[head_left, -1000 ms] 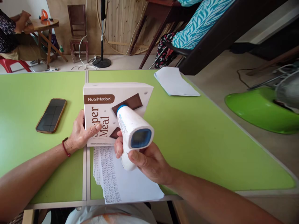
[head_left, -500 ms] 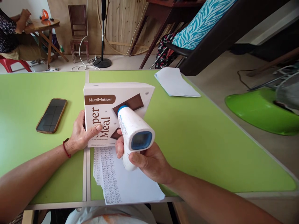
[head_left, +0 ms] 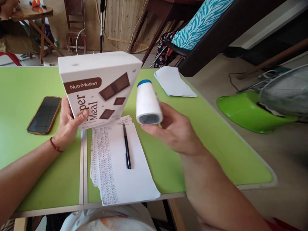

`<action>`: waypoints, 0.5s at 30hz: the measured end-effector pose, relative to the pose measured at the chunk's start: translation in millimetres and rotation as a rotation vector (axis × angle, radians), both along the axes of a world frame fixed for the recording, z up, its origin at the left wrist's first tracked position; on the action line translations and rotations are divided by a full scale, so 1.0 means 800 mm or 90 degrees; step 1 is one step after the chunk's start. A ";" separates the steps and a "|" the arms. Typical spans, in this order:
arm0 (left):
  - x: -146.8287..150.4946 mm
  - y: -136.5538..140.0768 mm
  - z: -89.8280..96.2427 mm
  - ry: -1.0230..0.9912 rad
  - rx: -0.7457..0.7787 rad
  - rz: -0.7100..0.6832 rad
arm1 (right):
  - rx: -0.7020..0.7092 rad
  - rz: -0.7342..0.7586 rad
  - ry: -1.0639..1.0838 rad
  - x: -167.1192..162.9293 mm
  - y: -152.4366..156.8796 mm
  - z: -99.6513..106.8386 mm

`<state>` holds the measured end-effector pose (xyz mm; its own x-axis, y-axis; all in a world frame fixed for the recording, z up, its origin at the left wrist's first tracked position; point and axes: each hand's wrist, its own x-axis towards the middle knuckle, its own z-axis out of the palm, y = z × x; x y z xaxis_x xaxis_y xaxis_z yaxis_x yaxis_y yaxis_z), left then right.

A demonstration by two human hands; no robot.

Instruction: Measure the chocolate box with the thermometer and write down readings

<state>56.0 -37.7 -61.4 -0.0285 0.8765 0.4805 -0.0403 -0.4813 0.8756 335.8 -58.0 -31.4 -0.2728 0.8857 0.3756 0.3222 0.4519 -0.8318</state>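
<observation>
Two things were in hand: a white NutriMotion box [head_left: 98,88] and a white handheld scanner [head_left: 147,102] with a blue tip. The left hand [head_left: 66,123] gripped the box at its lower left corner, thumb laid across the printed front, and held it tilted above the green table [head_left: 204,138], its lower edge just over the top of a stack of printed sheets [head_left: 120,166]. The right hand [head_left: 175,128] was closed around the scanner's handle, holding it clear of the table just to the right of the box, apart from it, blue tip pointing away from the person; the hand was blurred, so the exact lay of its fingers could not be told.

On the stack of sheets lay a black pen [head_left: 126,146], pointing lengthwise along the paper. Left of the box a dark phone [head_left: 44,114] lay flat on the table, screen up. Beyond the scanner, near the far edge, rested a folded white paper [head_left: 173,81]. Off the table to the right stood a green fan base [head_left: 250,112]. At the far left a wooden chair [head_left: 74,25] stood against the wall.
</observation>
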 end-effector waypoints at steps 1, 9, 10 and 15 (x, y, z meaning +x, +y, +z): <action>-0.002 0.004 -0.001 -0.006 -0.001 -0.004 | 0.009 -0.029 -0.075 0.011 0.010 -0.001; -0.016 0.026 -0.011 -0.032 -0.001 -0.019 | 0.023 -0.021 -0.433 0.069 0.070 -0.046; -0.016 0.028 -0.012 -0.033 -0.001 -0.019 | 0.022 -0.023 -0.454 0.069 0.072 -0.050; -0.015 0.031 -0.012 0.011 0.000 -0.037 | 0.019 -0.020 -0.540 0.065 0.073 -0.058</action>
<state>43.8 -13.2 -70.9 0.0313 0.8761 0.4811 -0.0530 -0.4792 0.8761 388.0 0.3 -77.7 -0.4480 0.8906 0.0786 0.8444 0.4504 -0.2899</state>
